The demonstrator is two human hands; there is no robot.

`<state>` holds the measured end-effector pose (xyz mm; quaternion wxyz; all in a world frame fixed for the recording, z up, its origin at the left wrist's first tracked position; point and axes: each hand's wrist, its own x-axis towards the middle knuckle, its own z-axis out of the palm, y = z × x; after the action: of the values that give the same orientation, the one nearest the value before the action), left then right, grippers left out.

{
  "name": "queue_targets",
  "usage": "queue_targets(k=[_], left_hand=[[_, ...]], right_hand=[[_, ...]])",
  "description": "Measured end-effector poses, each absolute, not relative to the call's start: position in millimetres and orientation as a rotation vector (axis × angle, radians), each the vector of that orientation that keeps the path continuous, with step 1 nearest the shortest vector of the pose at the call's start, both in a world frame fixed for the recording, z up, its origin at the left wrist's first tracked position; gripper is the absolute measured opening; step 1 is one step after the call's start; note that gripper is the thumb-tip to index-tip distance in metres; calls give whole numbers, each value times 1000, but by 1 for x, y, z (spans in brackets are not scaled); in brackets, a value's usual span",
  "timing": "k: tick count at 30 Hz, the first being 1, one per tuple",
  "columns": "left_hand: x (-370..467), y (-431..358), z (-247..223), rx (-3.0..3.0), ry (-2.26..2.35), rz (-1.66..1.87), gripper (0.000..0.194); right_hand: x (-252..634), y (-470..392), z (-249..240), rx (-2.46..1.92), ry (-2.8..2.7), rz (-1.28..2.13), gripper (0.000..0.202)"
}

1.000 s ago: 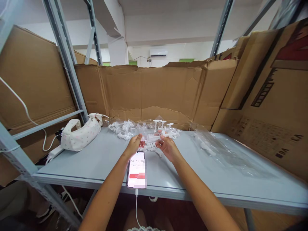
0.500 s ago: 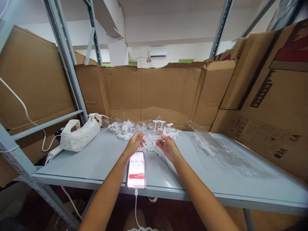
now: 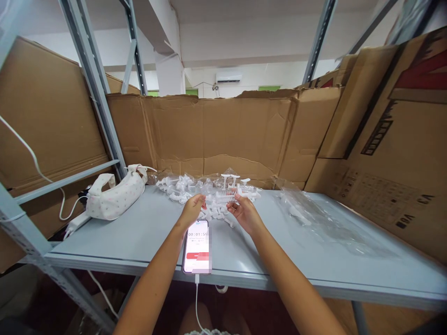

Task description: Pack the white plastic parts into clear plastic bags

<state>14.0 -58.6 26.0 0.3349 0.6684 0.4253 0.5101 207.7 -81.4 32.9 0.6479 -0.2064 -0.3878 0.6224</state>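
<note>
My right hand is closed on the right end of a clear ribbed plastic tube, held roughly level above the table. Facing it, my left hand has its thumb and fingers pinched together near the tube's left end; anything small or clear between them is too faint to make out. Directly behind and below both hands lies a heap of white plastic parts. Several white T-shaped handles stick up at the back of this heap, among clear plastic pieces.
A phone showing a running timer lies at the front edge, its white cable hanging down. To the left sits a white patterned pouch. Clear plastic bags lie on the right. Cardboard walls enclose the grey table.
My left hand has drawn slightly left and down, away from the tube, and its fingers look more closed. The right hand keeps hold of the tube.
</note>
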Motion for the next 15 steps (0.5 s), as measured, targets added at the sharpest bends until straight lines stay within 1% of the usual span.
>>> queue_targets(k=[3,6,9,12,15], left_hand=[[15,-59,26,1734,1081,1354,39],[18,-60,27,1674,1034,1421,27],[19,-61,29,1681,991,1450,31],[18,-60,28,1700,991,1442,24],[16,-58,25,1722,1083,1403,32]], right_hand=[[208,-81,33,-465,-870,1416,34],[208,-79,32,-456,-856,1412,32],[208,-78,31,-471,-856,1412,32],[208,-78,31,-481,-858,1420,32],[208,-79,31,-479,-868,1422,31]])
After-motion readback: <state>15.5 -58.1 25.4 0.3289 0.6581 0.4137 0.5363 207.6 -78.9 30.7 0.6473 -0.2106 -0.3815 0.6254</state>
